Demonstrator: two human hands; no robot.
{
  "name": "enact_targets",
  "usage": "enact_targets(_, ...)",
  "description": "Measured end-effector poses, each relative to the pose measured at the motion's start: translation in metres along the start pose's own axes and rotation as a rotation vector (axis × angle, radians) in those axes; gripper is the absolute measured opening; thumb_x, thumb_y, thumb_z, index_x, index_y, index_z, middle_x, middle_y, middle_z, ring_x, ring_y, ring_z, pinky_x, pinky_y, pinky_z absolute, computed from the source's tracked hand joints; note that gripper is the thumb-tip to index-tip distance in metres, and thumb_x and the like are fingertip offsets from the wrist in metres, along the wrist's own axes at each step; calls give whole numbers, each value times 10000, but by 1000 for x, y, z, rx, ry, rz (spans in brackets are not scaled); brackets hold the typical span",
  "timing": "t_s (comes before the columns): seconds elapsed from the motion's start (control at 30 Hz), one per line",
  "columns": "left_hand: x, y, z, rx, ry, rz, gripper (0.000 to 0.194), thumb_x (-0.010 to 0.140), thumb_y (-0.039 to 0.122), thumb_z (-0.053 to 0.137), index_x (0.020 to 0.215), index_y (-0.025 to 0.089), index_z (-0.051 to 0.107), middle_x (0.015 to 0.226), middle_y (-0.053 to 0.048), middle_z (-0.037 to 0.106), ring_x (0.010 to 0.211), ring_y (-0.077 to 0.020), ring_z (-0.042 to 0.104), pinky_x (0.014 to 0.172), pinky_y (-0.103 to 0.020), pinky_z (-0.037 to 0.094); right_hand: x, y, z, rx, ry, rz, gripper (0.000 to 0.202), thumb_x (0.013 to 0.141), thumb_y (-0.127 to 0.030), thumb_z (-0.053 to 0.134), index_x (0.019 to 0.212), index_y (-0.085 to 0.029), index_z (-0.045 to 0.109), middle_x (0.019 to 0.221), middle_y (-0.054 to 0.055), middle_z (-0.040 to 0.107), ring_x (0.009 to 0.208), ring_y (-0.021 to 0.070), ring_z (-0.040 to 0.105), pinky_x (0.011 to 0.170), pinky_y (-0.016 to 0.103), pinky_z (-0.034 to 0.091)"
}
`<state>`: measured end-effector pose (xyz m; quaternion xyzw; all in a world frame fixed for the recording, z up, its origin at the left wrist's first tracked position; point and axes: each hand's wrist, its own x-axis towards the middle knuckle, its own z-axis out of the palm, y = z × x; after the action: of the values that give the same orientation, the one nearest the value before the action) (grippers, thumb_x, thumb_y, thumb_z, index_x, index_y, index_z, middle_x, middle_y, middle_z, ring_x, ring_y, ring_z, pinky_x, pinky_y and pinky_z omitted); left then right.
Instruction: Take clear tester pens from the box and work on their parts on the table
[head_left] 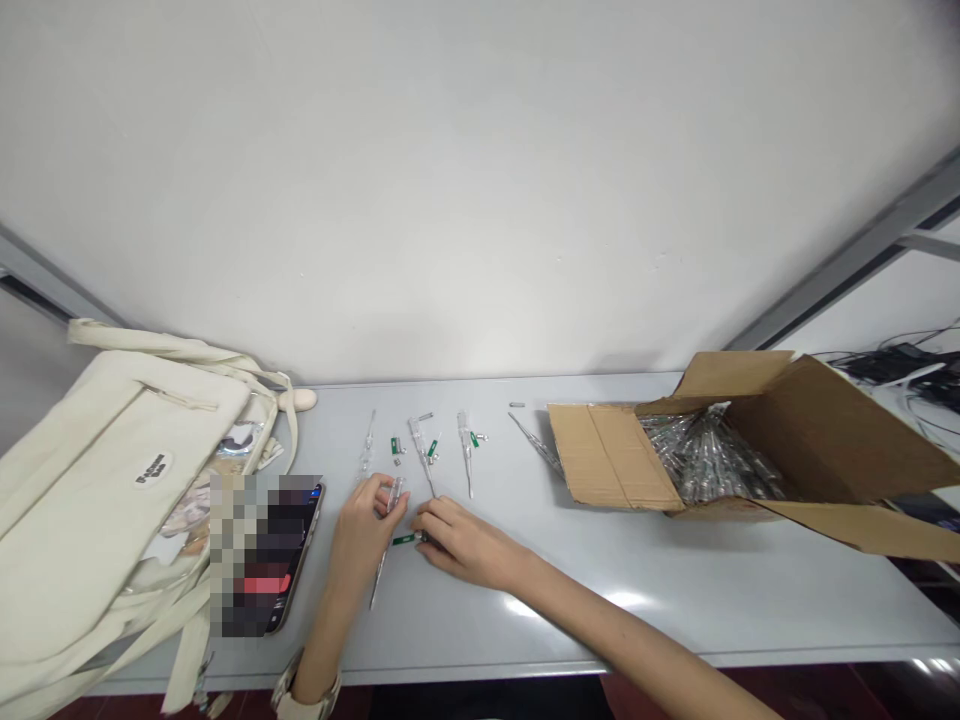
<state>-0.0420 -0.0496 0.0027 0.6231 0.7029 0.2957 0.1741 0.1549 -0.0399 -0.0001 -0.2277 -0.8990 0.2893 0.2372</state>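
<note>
My left hand (367, 520) pinches a clear plastic tube (395, 492) between thumb and fingers; a thin tapered stem (379, 580) shows below the hand. Close beside it, my right hand (457, 540) has its fingers closed at one end of a small green circuit board (405, 540). Those fingertips partly hide a dark bit at the board's end. Beyond the hands lie several clear tapered plastic pieces, among them one at the middle (420, 440) and one to its right (465, 450). Small green boards (396, 445) and tiny silvery parts lie among them.
On the right, an open cardboard box (600, 455) holds many clear tapered pieces (712, 455), with another piece (536, 443) lying by its flap. To the left are a phone (296, 560) and a cream bag (90, 500). Black cables (915, 370) lie at the far right.
</note>
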Motion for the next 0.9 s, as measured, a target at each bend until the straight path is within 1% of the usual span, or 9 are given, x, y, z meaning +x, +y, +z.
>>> enact_targets(0.13, 0, -2, 0, -15, -6, 25, 313, 812, 500, 577, 914, 205, 597, 735, 2, 602, 593, -153, 580, 654, -311, 508, 0, -1, 0, 7, 0, -9, 217, 951, -178, 491, 1167, -174, 505, 1059, 93, 560, 1014, 189, 534, 893, 318, 495)
enact_targets(0.3, 0, -2, -3, -19, 2, 19, 345, 816, 522, 567, 945, 203, 597, 764, 0, 596, 580, -147, 565, 641, -308, 500, -3, -2, -1, 10, 5, 70, 298, 939, -218, 535, 1228, -180, 475, 1138, 100, 512, 924, 159, 556, 814, 278, 511)
enact_targets(0.4, 0, -3, -5, -22, 16, 29, 331, 834, 513, 545, 937, 203, 598, 764, -1, 593, 585, -148, 560, 649, -311, 492, -6, -2, -4, 38, 3, 104, 309, 937, -243, 551, 1233, -193, 474, 1163, 95, 500, 891, 146, 559, 804, 268, 509)
enact_targets(0.57, 0, -8, -6, -14, 15, 49, 324, 853, 509, 533, 956, 207, 589, 757, 4, 584, 603, -151, 565, 655, -309, 489, -6, -3, -7, 93, 0, 128, 293, 945, -227, 536, 1232, -206, 477, 1123, 80, 521, 926, 152, 557, 822, 268, 503)
enact_targets(0.63, 0, -9, -5, -13, 11, 55, 326, 848, 511, 538, 963, 210, 588, 753, 6, 586, 606, -152, 570, 653, -307, 492, -5, -2, -6, 104, 2, 129, 327, 935, -258, 567, 1244, -211, 474, 1124, 80, 526, 920, 157, 556, 820, 278, 504)
enact_targets(0.73, 0, -12, -5, -11, 4, 60, 335, 845, 519, 537, 975, 213, 580, 744, 11, 578, 595, -152, 571, 654, -309, 492, -1, -1, 0, 100, 12, 138, 407, 891, -350, 644, 1239, -208, 487, 1125, 83, 524, 869, 159, 553, 790, 293, 512)
enact_targets(0.8, -1, -13, -5, -10, -3, 61, 344, 833, 524, 550, 984, 216, 575, 731, 19, 568, 579, -150, 565, 648, -307, 492, 1, 0, 4, 87, 29, 132, 380, 885, -352, 651, 1203, -198, 509, 1100, 83, 520, 859, 162, 547, 782, 297, 515)
enact_targets(0.9, -1, -14, -6, -16, -16, 60, 333, 822, 514, 562, 983, 223, 574, 721, 24, 566, 574, -148, 567, 632, -298, 493, 4, 1, 7, 65, 65, 84, 238, 927, -255, 578, 1153, -192, 541, 1070, 84, 515, 913, 169, 539, 825, 299, 509)
